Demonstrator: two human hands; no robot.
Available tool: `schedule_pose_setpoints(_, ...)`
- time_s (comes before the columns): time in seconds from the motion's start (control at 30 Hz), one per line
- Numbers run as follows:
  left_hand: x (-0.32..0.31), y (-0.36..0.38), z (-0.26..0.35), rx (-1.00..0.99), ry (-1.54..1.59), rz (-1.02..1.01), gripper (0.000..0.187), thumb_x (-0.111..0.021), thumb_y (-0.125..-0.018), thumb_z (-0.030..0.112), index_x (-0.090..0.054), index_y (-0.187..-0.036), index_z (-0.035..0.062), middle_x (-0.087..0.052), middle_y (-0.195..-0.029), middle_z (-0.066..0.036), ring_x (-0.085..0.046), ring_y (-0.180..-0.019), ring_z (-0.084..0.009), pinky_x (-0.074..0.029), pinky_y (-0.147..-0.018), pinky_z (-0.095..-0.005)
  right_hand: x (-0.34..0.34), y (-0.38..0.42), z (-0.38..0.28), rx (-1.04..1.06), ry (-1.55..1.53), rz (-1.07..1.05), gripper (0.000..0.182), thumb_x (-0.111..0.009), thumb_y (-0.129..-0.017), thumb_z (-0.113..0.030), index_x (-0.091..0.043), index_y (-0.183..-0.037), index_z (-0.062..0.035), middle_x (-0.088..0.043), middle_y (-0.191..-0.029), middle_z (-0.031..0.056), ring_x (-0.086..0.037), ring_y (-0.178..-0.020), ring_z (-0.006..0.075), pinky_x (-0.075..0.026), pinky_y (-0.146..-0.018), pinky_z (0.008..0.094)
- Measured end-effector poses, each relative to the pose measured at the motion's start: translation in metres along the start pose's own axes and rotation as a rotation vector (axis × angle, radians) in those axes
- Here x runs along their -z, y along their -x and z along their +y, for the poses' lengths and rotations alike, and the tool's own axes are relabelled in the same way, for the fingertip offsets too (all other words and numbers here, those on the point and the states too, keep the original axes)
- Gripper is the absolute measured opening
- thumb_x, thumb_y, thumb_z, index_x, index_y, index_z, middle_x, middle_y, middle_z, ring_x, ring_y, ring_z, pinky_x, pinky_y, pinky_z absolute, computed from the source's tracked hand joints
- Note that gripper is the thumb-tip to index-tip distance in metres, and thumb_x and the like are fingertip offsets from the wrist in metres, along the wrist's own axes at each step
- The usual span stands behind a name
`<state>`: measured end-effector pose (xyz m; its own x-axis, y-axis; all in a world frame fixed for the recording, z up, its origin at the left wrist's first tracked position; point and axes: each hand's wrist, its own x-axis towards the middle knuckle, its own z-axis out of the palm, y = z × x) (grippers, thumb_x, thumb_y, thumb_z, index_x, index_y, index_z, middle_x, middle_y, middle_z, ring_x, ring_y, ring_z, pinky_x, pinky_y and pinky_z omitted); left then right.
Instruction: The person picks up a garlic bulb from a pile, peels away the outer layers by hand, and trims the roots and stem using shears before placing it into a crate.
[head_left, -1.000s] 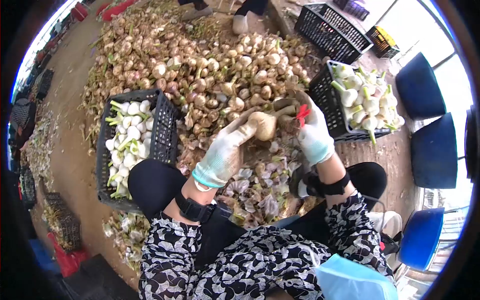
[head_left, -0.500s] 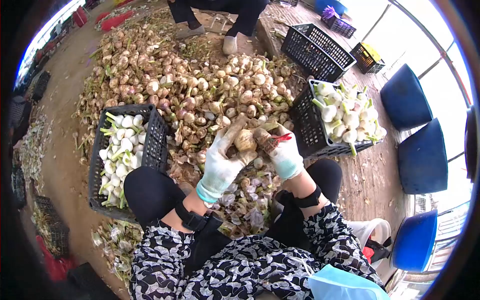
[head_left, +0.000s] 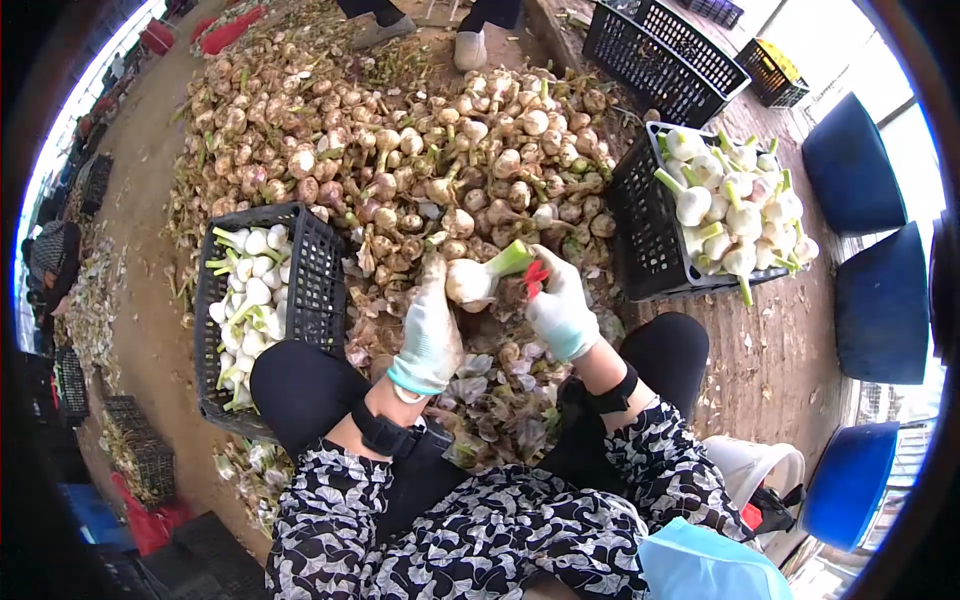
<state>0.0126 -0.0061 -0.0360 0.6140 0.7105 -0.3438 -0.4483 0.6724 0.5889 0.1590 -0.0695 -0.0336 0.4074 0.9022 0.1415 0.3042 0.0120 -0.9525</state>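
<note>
My left hand (head_left: 431, 325), in a white glove with a mint palm, grips a garlic bulb (head_left: 470, 284). The bulb is white and smooth, and its cut green stem (head_left: 511, 259) points up to the right. Close to that stem is my right hand (head_left: 563, 312), gloved too, its fingers closed. A bright red strip (head_left: 536, 277) shows at its thumb and fingertips; what else those fingers hold, if anything, is hidden. Beneath both hands lie loose papery garlic skins (head_left: 495, 390).
A heap of unpeeled garlic (head_left: 400, 165) spreads ahead. Black crates of white bulbs stand left (head_left: 315, 285) and right (head_left: 640, 225). Beyond are stacked black crates (head_left: 655, 65) and another person's shoes (head_left: 470, 50). Blue tubs (head_left: 880, 305) and a white bucket (head_left: 785, 462) line the right.
The bulb in my left hand was brown-skinned; now it is white with its green stem exposed. My right hand has moved slightly away from the bulb. The view has shifted.
</note>
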Motion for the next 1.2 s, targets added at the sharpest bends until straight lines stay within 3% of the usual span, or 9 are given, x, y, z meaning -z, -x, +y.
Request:
schedule_pose_setpoints(0.07, 0.003, -0.01, -0.008, -0.174, -0.269, 0.035, 0.046, -0.039, -0.096, 0.041, -0.058, -0.108, 0.0017, -0.062, -0.091, -0.003, -0.056, -0.081, -0.0116, -0.046, -0.076, -0.0288, 0.003, -0.003, 0.017, -0.206, -0.488, -0.122, 0.032, -0.05, -0.075, 0.007, -0.056, -0.106, 0.0011, -0.062, -0.095, 0.0029, -0.056, -0.083, 0.0114, -0.045, -0.077, 0.0248)
schedule_pose_setpoints(0.23, -0.024, 0.013, 0.01, -0.29, -0.794, 0.027, 0.053, -0.064, -0.082, 0.004, -0.039, -0.128, -0.0053, -0.056, -0.107, -0.009, -0.053, -0.093, -0.0126, -0.046, -0.081, -0.0234, 0.009, 0.0, 0.002, -0.021, -0.094, -0.089, 0.038, -0.046, -0.068, 0.007, -0.059, -0.103, 0.0015, -0.064, -0.091, 0.0063, -0.06, -0.084, 0.016, -0.046, -0.076, 0.0262)
schedule_pose_setpoints(0.4, -0.017, 0.012, 0.02, -0.014, -0.133, -0.029, 0.075, -0.072, -0.079, 0.016, -0.029, -0.134, -0.0095, -0.057, -0.109, -0.014, -0.057, -0.092, -0.0162, -0.046, -0.084, -0.0263, 0.018, 0.007, -0.009, -0.338, -0.761, -0.231, 0.022, -0.051, -0.08, -0.001, -0.061, -0.1, 0.0003, -0.064, -0.093, 0.0055, -0.059, -0.087, 0.0129, -0.046, -0.079, 0.0271)
schedule_pose_setpoints(0.5, -0.011, 0.006, 0.013, -0.582, -1.018, -0.066, 0.082, -0.08, -0.069, 0.019, -0.035, -0.131, -0.0067, -0.058, -0.109, -0.013, -0.059, -0.093, -0.0189, -0.048, -0.084, -0.0304, 0.001, 0.017, -0.002, -0.213, -0.642, -0.191, 0.025, -0.057, -0.08, -0.008, -0.057, -0.103, 0.0024, -0.062, -0.1, 0.0079, -0.06, -0.088, 0.014, -0.048, -0.079, 0.0274)
schedule_pose_setpoints(0.67, -0.001, 0.014, 0.021, -0.378, -1.044, -0.272, 0.079, -0.082, -0.066, 0.021, -0.041, -0.127, -0.0045, -0.059, -0.108, -0.011, -0.06, -0.091, -0.0181, -0.049, -0.082, -0.0286, 0.015, -0.002, 0.033, -0.199, -0.316, 0.152, 0.023, -0.045, -0.077, 0.007, -0.059, -0.093, 0.0006, -0.062, -0.078, 0.006, -0.059, -0.072, 0.0144, -0.048, -0.064, 0.0266)
schedule_pose_setpoints(0.73, -0.008, 0.024, 0.023, 0.117, -0.277, -0.342, 0.081, -0.083, -0.064, 0.019, -0.04, -0.129, -0.0021, -0.057, -0.112, -0.01, -0.06, -0.092, -0.0182, -0.051, -0.08, -0.0276, 0.025, -0.008, 0.028, -0.191, 0.123, 0.27, 0.016, -0.046, -0.077, 0.002, -0.059, -0.087, -0.0001, -0.061, -0.076, 0.0153, -0.059, -0.068, 0.0215, -0.047, -0.063, 0.0311)
schedule_pose_setpoints(0.97, -0.007, 0.025, 0.039, 0.002, -0.394, -0.271, 0.086, -0.08, -0.067, 0.011, -0.03, -0.135, -0.0026, -0.058, -0.108, -0.012, -0.062, -0.091, -0.0191, -0.054, -0.073, -0.0272, 0.015, 0.018, 0.018, -0.268, 0.75, -0.787, 0.025, -0.054, -0.069, -0.005, -0.063, -0.093, -0.0026, -0.063, -0.087, 0.0208, -0.061, -0.078, 0.038, -0.05, -0.069, 0.0398)
schedule_pose_setpoints(1.1, 0.001, 0.022, 0.041, -0.13, -0.618, -0.187, 0.072, -0.07, -0.073, 0.001, -0.033, -0.135, -0.0032, -0.054, -0.114, -0.01, -0.055, -0.1, -0.0149, -0.046, -0.087, -0.0273, 0.025, 0.009, 0.051, 0.064, 0.063, -0.544, 0.027, -0.061, -0.075, -0.009, -0.057, -0.1, 0.0, -0.067, -0.095, 0.0127, -0.062, -0.066, 0.0234, -0.051, -0.064, 0.0339)
schedule_pose_setpoints(1.2, 0.004, 0.02, 0.028, -0.138, -0.751, -0.205, 0.07, -0.069, -0.073, 0.001, -0.034, -0.135, -0.0031, -0.055, -0.113, -0.01, -0.054, -0.1, -0.0143, -0.043, -0.089, -0.0275, 0.001, 0.011, 0.006, -0.28, -0.68, -0.218, 0.017, -0.061, -0.084, -0.01, -0.053, -0.096, -0.0007, -0.06, -0.088, 0.0051, -0.051, -0.064, 0.0078, -0.044, -0.058, 0.0217)
